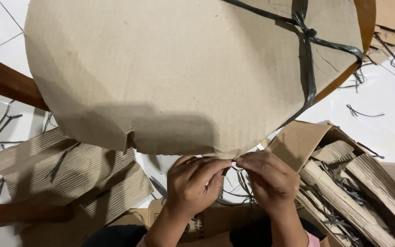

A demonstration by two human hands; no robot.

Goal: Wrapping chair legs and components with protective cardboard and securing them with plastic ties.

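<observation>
A round brown cardboard sheet [184, 73] lies flat, tied crosswise with black strap [309, 55] (knotted).

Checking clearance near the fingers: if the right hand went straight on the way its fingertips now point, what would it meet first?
The right hand points leftward; it would meet the left hand first, fingertips nearly touching under the cardboard disc edge, though depth is unclear.

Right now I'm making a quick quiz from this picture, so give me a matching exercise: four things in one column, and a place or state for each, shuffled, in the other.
Things:
1. round cardboard sheet
2. black plastic strap
3. left hand
4. corrugated cardboard rolls

Places or states:
A. knotted in a cross, upper right
B. piled on the floor at the right
C. covering the round wooden top
D. pinching at the sheet's lower edge, opposite the right hand

Pairs: 1-C, 2-A, 3-D, 4-B
</observation>
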